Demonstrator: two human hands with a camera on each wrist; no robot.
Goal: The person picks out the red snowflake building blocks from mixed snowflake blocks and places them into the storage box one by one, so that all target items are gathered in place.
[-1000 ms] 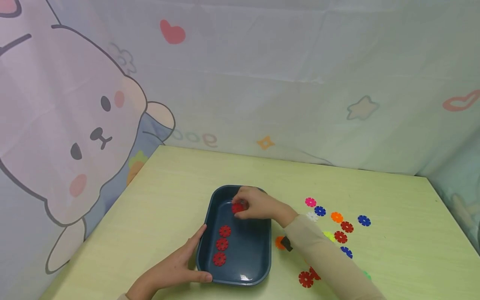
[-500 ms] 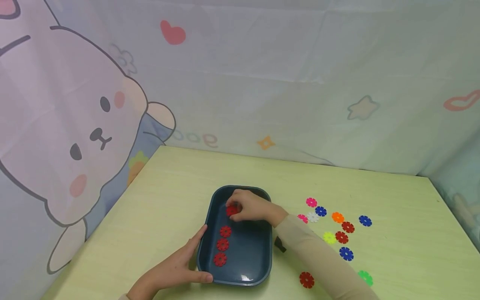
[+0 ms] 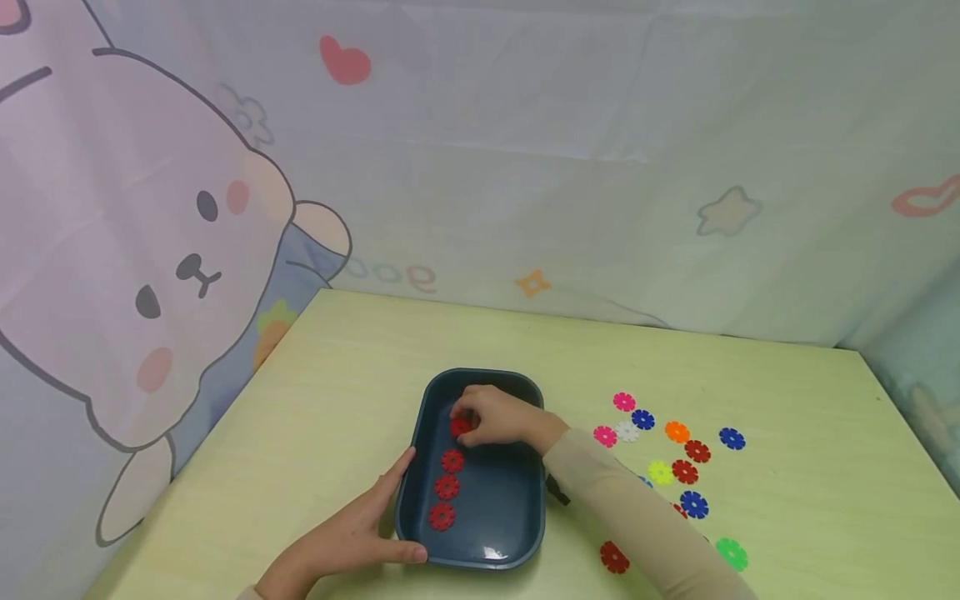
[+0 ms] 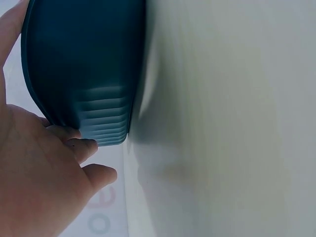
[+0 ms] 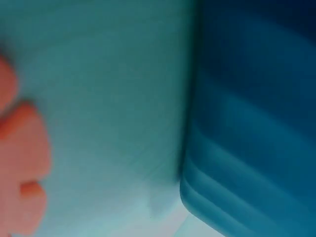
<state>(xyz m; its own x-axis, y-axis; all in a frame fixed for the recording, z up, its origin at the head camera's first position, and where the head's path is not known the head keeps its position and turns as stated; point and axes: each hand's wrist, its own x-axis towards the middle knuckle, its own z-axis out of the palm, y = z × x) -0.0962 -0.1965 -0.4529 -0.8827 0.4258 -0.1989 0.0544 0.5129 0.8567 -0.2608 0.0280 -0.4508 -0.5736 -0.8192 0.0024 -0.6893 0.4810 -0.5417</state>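
A dark blue tray (image 3: pixel 495 500) sits on the table, three red notched plastic discs (image 3: pixel 447 487) lined up along its left side. My left hand (image 3: pixel 348 537) holds the tray at its near left corner, thumb on the front rim and fingers along the left wall. In the left wrist view, fingertips (image 4: pixel 86 145) bend against the ribbed outer wall. Inside the tray, my right hand (image 3: pixel 498 415) pinches another red notched disc (image 3: pixel 460 427) just beyond the far end of the row. The right wrist view shows only the tray's outer side (image 5: pixel 247 133), not the fingers.
Right of the tray lie several loose notched discs, among them a pink disc (image 3: pixel 624 402), an orange disc (image 3: pixel 677 431), a yellow disc (image 3: pixel 661 472) and a green disc (image 3: pixel 731 553). The right sleeve (image 3: pixel 630 508) covers some. A printed cloth (image 3: pixel 480 167) hangs behind the table.
My right hand has moved slightly left and nearer to the row inside the tray, the red notched disc in its fingers. The left hand keeps its hold on the tray.
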